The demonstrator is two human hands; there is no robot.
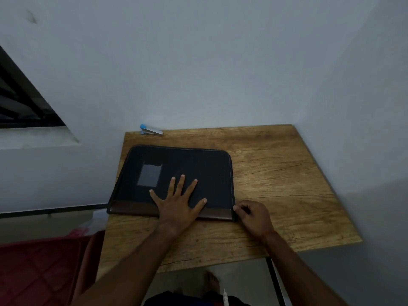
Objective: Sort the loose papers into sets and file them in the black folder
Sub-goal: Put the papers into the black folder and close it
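Head view looks down on a rectangular wooden table [276, 168] with a warm, knotty grain, pushed into the corner of a smooth pale wall [198, 62]. On its left half lies the black fabric folder [198, 164], closed and flat: a wide rectangle with rounded far corners, a finely woven cover, piped edges and a smooth brown leather-like strip [132, 209] along its near edge. A clear, glossy rectangular pocket [149, 175] sits on the left part of the cover. The left hand [177, 203] rests palm-down on the near middle of the folder, fingers straight and spread wide, holding nothing. The right hand [254, 214] is at the folder's near right corner with its fingers curled, thumb and forefinger pinching at the edge there — what sits between them is too small to tell. A small blue-and-silver metal stapler [151, 130] lies at the table's far left edge, against the wall and well apart from the folder. Left of the table, near, is a red quilted fabric [37, 268]; further off — a dark window [19, 100].
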